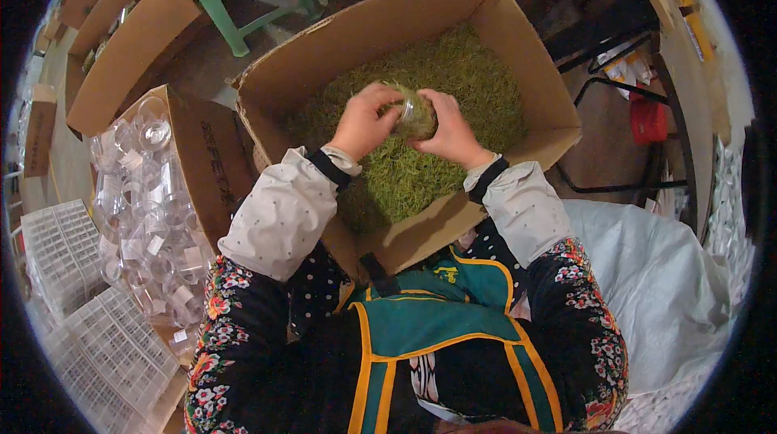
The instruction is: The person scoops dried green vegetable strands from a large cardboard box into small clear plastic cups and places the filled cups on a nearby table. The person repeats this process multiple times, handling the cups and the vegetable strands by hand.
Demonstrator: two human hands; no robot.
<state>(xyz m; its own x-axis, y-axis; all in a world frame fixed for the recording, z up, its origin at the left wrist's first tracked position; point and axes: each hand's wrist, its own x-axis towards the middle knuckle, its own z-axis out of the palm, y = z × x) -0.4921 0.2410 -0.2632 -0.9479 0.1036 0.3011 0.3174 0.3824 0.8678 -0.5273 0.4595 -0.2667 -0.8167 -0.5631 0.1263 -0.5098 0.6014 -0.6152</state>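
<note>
A large cardboard box point(376, 21) before me holds a bed of loose green dried plant material, like moss or grass point(407, 179). Above it, near the middle, is a small clear jar point(419, 121) with the same green stuff inside. My right hand point(447, 129) is wrapped round the jar's body, which lies tilted with its mouth to the left. At that mouth my left hand point(367, 118) has its fingers bent against a tuft of the green material; its fingertips are partly hidden.
Left of the box, a carton point(206, 161) holds many clear plastic jars point(145, 191). White plastic grid trays point(115, 361) lie at the lower left. A green stool point(224, 15) stands beyond. To the right are a pale sack point(643, 288), a black metal frame point(631, 188) and a red container point(648, 121).
</note>
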